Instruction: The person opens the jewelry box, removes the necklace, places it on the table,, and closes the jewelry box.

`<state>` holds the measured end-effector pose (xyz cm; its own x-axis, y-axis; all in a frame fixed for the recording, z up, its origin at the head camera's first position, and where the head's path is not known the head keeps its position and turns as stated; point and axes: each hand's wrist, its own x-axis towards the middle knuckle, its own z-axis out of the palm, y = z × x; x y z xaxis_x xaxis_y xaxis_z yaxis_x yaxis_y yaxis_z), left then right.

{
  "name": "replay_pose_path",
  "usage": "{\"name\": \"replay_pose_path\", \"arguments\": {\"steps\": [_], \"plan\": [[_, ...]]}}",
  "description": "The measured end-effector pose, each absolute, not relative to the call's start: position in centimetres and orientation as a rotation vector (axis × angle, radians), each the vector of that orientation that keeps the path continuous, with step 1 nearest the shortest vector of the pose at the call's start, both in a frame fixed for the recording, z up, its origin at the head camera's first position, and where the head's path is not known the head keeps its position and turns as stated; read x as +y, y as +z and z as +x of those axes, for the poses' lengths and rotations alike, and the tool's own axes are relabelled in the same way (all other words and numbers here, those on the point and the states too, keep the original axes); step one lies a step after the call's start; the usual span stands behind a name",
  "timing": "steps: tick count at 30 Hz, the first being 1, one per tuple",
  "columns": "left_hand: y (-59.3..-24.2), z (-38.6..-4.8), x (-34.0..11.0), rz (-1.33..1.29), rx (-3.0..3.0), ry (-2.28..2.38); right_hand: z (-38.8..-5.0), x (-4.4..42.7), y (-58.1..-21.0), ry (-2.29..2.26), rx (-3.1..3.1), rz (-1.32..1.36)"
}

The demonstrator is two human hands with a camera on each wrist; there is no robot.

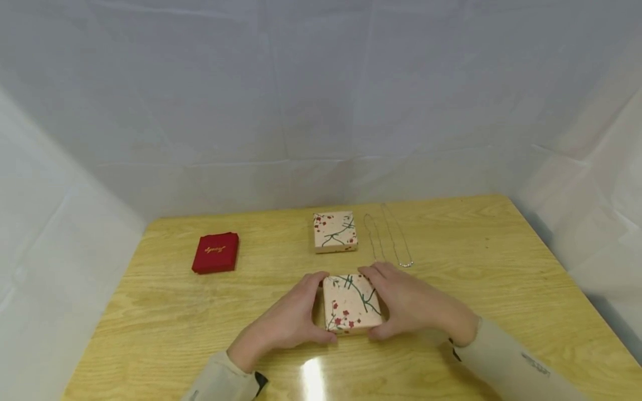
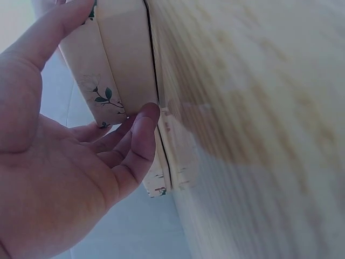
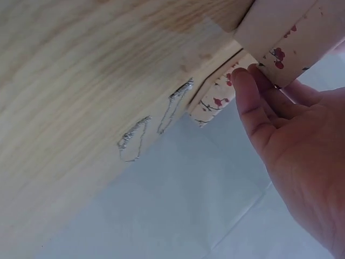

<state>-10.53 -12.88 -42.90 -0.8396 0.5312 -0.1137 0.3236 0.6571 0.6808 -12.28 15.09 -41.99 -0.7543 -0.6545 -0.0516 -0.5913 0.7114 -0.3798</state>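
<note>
Both hands hold a cream box with red blossoms and green branches point(image 1: 353, 305) at the near middle of the table. My left hand point(image 1: 293, 317) grips its left side, thumb at the near corner and fingers at the far one. On the right side my right hand point(image 1: 413, 298) grips it the same way. In the left wrist view the box point(image 2: 126, 54) shows a patterned lid over a plain lower part, with the left hand's point(image 2: 64, 156) fingertips at its lower edge. The right wrist view has the right hand's point(image 3: 296, 129) fingertips at a box corner point(image 3: 307, 43).
A second blossom-patterned box point(image 1: 335, 231) sits behind the held one. Two thin silver chain necklaces point(image 1: 373, 236) point(image 1: 398, 236) lie right of it. A red box with gold lettering point(image 1: 216, 253) is at the left of the wooden table point(image 1: 165, 312). White sheeting point(image 1: 286, 100) surrounds the table.
</note>
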Motion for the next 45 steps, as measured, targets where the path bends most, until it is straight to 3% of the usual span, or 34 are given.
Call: {"name": "replay_pose_path", "arguments": {"steps": [45], "plan": [[-43.0, -10.7, -13.0, 0.707, 2.586, 0.848, -12.4, 14.9, -43.6, -0.437, 2.739, -1.019]]}}
